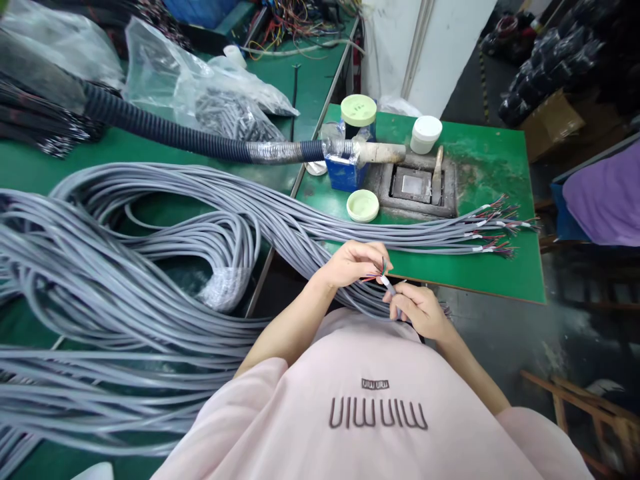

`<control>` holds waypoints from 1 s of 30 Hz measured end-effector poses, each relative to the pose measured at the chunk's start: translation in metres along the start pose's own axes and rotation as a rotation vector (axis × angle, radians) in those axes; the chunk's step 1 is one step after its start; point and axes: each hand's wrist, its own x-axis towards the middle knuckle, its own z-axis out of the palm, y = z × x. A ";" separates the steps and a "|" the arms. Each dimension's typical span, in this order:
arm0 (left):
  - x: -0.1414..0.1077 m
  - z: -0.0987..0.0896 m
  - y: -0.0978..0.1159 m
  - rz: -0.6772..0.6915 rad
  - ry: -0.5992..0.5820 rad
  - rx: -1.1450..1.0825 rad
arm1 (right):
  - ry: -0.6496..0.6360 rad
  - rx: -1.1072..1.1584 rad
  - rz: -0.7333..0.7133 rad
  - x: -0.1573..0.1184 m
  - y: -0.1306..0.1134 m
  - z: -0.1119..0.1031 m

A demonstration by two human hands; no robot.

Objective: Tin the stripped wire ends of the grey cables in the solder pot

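Note:
My right hand (pixel 419 309) is closed around a grey cable (pixel 391 289) near its stripped end, where a white band shows. Thin coloured wires (pixel 372 275), red, blue, green and dark, fan out of that end. My left hand (pixel 356 263) pinches at these wires with thumb and fingers; exactly which ones it grips is partly hidden. Just beyond my hands a thick bundle of grey cables (pixel 295 223) crosses the green tables. Its stripped ends (pixel 493 248) lie at the right, with coloured strands spread out. More cables hang below my hands in front of the pink shirt.
Beyond the cables, a small metal pot (pixel 414 185) sits in the table, a wooden-handled tool (pixel 437 177) beside it. A ribbed hose (pixel 200 142) reaches toward it. Around stand a blue box (pixel 345 175), a white tub (pixel 426 135) and a pale green lid (pixel 363 206). Plastic bags (pixel 235 113) lie left.

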 end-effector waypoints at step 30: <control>-0.002 0.051 -0.036 -0.014 0.521 -0.077 | 0.732 -0.346 -0.362 0.030 0.005 0.008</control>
